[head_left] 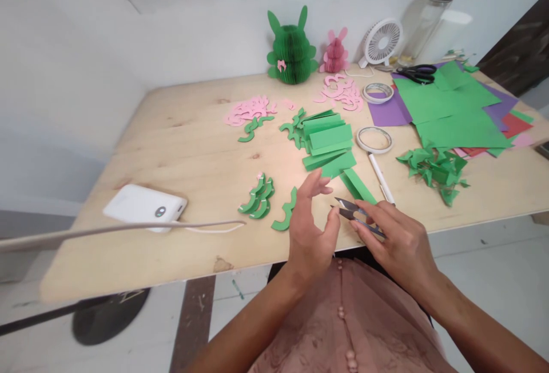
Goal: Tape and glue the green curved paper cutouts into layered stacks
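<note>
My right hand (401, 241) grips a pair of small dark thread snips (349, 207), their blades slightly apart and pointing left. Just left of the tips is my left hand (313, 218), thumb and fingers spread with nothing visible between them. Beside it lies a curved green paper piece (283, 218), partly hidden by the hand. Further left are several stacked green curved pieces (258, 197). A folded green strip (358, 184) rests beyond the snips, and a pile of folded green strips (328, 138) lies past my left fingers.
White power bank (141, 207) lies at left. Pink cutouts (249, 111), tape rolls (374, 140), a white pen (381, 178), green scraps (435, 167) and coloured sheets (454, 110) are spread about. Paper figures (292, 52), a fan (383, 42) and a bottle (431, 21) stand behind.
</note>
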Tool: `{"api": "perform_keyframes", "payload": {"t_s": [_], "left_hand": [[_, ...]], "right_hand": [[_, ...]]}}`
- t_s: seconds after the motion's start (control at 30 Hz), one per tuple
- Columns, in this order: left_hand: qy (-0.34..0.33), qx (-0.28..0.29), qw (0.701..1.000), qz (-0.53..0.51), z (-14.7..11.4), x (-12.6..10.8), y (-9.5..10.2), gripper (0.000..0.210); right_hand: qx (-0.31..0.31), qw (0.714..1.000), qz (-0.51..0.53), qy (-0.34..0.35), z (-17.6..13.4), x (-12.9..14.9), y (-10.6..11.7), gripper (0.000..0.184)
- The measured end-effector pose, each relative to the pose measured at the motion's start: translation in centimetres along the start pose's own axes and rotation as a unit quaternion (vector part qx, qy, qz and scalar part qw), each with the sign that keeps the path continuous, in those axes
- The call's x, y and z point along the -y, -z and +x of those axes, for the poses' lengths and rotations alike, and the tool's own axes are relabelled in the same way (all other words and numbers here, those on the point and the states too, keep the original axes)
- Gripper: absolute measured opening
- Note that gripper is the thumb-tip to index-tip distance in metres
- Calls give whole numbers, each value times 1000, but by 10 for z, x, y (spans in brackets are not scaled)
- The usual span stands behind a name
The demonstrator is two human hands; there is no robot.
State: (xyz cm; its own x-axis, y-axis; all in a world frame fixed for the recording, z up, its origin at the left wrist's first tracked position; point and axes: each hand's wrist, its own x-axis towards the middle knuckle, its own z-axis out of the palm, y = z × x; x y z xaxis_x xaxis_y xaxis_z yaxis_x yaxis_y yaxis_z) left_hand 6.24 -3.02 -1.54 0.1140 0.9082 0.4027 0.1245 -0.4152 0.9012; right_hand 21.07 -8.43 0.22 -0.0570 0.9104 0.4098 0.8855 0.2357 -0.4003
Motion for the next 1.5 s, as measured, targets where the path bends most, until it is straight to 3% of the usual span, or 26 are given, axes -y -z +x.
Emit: {"api": "perform_keyframes", "payload": {"t_s": [0.27, 0.67, 1.0, 1.5], "left_hand": [[-192, 95, 967, 141, 5, 11, 5, 61], [-257, 243, 920, 170, 20, 17, 21, 47], [-254, 259, 914, 180, 20, 22, 21, 46], [-253, 226, 927, 161, 20, 18, 20, 52]], "right_hand": [[44, 998, 47, -23, 1, -5, 1, 26], [104, 995, -10, -8, 7, -7, 6, 26], [121, 992, -38, 21, 10, -8, 6, 24], [136, 990, -44, 15, 8, -6, 7, 27]]}}
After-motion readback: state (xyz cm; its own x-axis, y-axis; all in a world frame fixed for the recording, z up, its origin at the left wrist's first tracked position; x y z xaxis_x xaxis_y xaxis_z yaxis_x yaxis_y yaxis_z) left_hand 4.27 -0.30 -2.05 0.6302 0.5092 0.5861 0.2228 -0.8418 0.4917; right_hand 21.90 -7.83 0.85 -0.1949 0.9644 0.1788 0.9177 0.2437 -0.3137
